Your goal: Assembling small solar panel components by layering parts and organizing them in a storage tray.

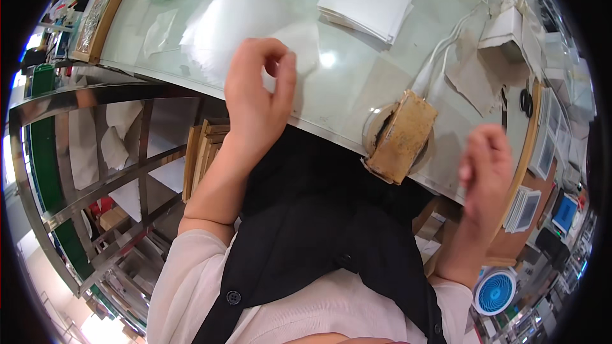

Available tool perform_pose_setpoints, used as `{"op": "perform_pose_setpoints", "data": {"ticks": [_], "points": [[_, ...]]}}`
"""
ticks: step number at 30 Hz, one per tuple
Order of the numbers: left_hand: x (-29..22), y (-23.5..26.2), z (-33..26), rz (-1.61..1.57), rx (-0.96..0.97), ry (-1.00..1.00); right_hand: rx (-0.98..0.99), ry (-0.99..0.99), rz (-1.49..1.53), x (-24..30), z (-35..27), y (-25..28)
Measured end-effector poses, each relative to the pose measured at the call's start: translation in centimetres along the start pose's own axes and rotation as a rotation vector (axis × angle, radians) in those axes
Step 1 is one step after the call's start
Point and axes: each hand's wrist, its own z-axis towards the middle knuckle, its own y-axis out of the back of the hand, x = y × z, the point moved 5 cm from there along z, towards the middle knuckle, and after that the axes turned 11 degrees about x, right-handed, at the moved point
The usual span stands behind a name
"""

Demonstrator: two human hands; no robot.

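Past the apron [299, 223], the left hand [258, 92] curls by thin sheets [226, 19], maybe picking one, which needs a soft pinch, and the right hand [488, 165] curls too, both grips hard to tell.

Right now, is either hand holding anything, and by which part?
Can't tell for the left hand, near a translucent sheet; nothing shows in the blurred right hand.
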Motion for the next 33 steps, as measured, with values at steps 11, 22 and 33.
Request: {"op": "perform_pose_setpoints", "data": {"ticks": [11, 22, 33], "points": [[-2.6, 1.0, -2.2, -1.104, 0.193, 0.275, -0.052, -0.031, -0.227, -2.9, 0.8, -2.0], [-11.3, 1.6, -2.8, -1.032, 0.389, -0.716, 0.575, -0.097, 0.441, 0.3, -3.8, -10.2], [-8.8, -1.1, -3.7, -0.385, 0.445, -0.651, 0.222, -0.006, -0.101, 1.1, -0.6, -3.8]]}}
